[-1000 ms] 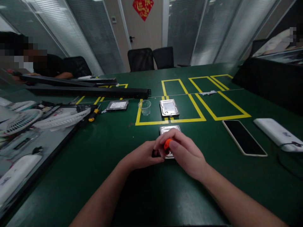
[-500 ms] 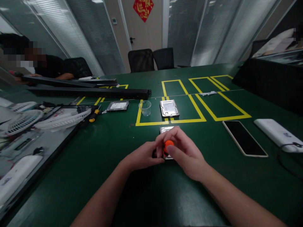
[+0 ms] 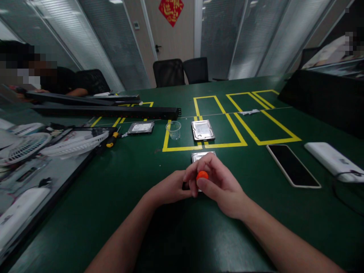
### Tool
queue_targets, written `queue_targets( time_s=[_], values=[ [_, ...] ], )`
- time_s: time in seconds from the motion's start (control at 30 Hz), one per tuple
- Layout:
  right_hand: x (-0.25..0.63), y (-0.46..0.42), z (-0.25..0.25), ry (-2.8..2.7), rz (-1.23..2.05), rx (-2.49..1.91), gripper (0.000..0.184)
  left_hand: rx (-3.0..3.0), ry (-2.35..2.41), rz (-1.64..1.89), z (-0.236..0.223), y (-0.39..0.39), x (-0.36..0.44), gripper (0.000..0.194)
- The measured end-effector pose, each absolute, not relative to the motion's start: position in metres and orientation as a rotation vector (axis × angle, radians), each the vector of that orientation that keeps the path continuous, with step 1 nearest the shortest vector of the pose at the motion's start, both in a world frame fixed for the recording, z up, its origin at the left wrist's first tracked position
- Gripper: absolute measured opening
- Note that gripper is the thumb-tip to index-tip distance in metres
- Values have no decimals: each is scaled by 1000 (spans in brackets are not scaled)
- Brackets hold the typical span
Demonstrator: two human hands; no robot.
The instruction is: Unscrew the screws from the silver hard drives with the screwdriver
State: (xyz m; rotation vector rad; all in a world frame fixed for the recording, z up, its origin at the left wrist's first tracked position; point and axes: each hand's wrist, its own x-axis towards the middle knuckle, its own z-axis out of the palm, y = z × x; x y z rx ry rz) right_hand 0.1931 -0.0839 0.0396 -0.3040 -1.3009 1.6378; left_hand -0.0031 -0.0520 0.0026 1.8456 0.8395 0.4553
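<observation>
A silver hard drive (image 3: 200, 156) lies on the table under my hands, with only its far edge and a sliver near my fingers showing. My left hand (image 3: 173, 186) curls around its left side, thumb at the near end; the fingertips are partly hidden by the other hand. Over the drive, my right hand (image 3: 223, 185) is closed around a screwdriver, whose round orange handle end (image 3: 202, 176) points up between thumb and fingers. The screwdriver's shaft and tip are hidden. Just beyond, a second hard drive (image 3: 203, 130) rests across yellow tape, with a clear plastic cup (image 3: 173, 131) to its left.
A third hard drive (image 3: 141, 127) and a yellow-black screwdriver (image 3: 113, 139) lie left. Long black bars (image 3: 113, 112) stretch behind them, near a seated person. White fan parts (image 3: 76, 144) crowd the left. A phone (image 3: 293, 165) and a white power bank (image 3: 334, 161) lie right.
My right hand has tilted and turned slightly around the screwdriver, so the orange end now faces up more and its dark part is hidden. My left hand stays nearly in place.
</observation>
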Motion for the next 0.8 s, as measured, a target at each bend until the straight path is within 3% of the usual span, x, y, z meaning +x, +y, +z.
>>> queue_targets(
  time_s=[0.1,0.23,0.43,0.7,0.8],
  values=[
    [194,-84,39,-1316,1650,-330,17,1844,807,480,4,-52,-3,24],
    [199,-80,39,-1374,1649,-368,36,1872,832,416,0,-50,-3,33],
    [195,-83,40,-1325,1667,-306,7,1804,787,510,6,-52,-1,24],
    [199,-81,38,-1389,1651,-370,33,1815,838,431,-1,-51,-3,25],
    [198,-82,41,-1386,1639,-359,16,1818,852,442,3,-52,-3,21]
  ],
)
